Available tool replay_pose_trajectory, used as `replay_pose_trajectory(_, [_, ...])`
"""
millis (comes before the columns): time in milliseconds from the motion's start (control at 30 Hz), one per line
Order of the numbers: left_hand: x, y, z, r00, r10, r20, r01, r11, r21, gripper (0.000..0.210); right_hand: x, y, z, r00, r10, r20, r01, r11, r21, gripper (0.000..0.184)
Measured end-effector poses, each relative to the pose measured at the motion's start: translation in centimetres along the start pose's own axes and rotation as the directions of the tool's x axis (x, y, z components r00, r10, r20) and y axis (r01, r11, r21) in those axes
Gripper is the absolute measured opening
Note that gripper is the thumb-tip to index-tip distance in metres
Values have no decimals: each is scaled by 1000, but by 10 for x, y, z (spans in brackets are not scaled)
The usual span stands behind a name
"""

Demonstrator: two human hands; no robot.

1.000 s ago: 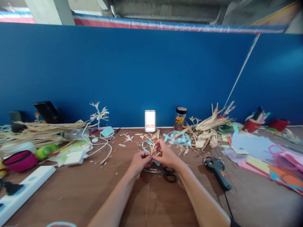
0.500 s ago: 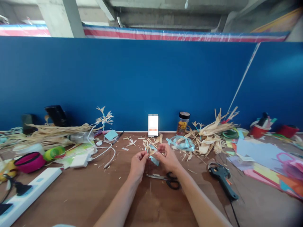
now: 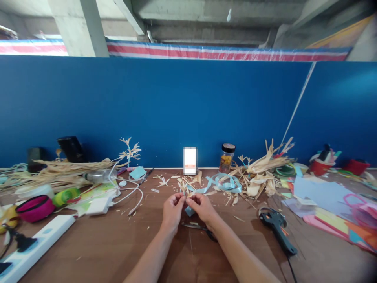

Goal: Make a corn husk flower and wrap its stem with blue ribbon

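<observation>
A small corn husk flower (image 3: 184,187) with narrow pale petals stands up between my hands. My left hand (image 3: 173,212) pinches its base, thumb against fingers. My right hand (image 3: 203,210) is closed at the same base, its thumb tip nearly meeting the left thumb; my fingers hide much of the join. Just below them lies a light blue piece (image 3: 190,211), partly covered. Scissors (image 3: 193,226) rest on the table under my right wrist, handles mostly hidden. Blue ribbon (image 3: 225,182) lies in loops beyond my right hand.
A glue gun (image 3: 277,228) lies right, near coloured papers (image 3: 324,192). A lidded jar (image 3: 226,157) and dried husks (image 3: 262,173) stand behind. Left are a finished husk spray (image 3: 129,151), white cables, a power strip (image 3: 38,243) and a pink band (image 3: 37,208). Husk scraps litter the middle.
My right hand has come in from the right and closed at the flower's base beside my left fingers. It now covers more of the scissors' handles. The view has tilted slightly up.
</observation>
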State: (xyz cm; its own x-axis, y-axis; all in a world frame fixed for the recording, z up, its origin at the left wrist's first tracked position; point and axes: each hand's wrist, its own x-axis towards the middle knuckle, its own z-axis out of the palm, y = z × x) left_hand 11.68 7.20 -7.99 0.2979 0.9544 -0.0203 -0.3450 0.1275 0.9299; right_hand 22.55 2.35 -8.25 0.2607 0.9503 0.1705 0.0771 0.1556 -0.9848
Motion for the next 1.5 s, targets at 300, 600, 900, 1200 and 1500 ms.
replay_pose_trajectory(300, [-4, 2, 3, 999, -35, 11, 35, 999, 0, 28, 0, -1, 6, 997, 17, -76, -2, 981, 194, 21])
replay_pose_trajectory(600, [-4, 0, 4, 997, -70, 12, 70, 997, -34, 30, 0, -1, 8, 994, 87, -68, -53, 916, 398, 25])
replay_pose_trajectory(900, [-4, 2, 1, 996, -89, -8, 89, 996, 16, 31, 4, -1, -2, 960, 235, -154, -120, 840, 530, 25])
replay_pose_trajectory(1200, [2, -4, -2, 997, -76, -9, 76, 997, 19, 31, 3, -2, -2, 962, 246, -116, -161, 857, 489, 26])
replay_pose_trajectory(1500, [-1, -2, 0, 996, -89, 1, 89, 996, 14, 30, 2, -2, -1, 968, 211, -136, -134, 891, 433, 23])
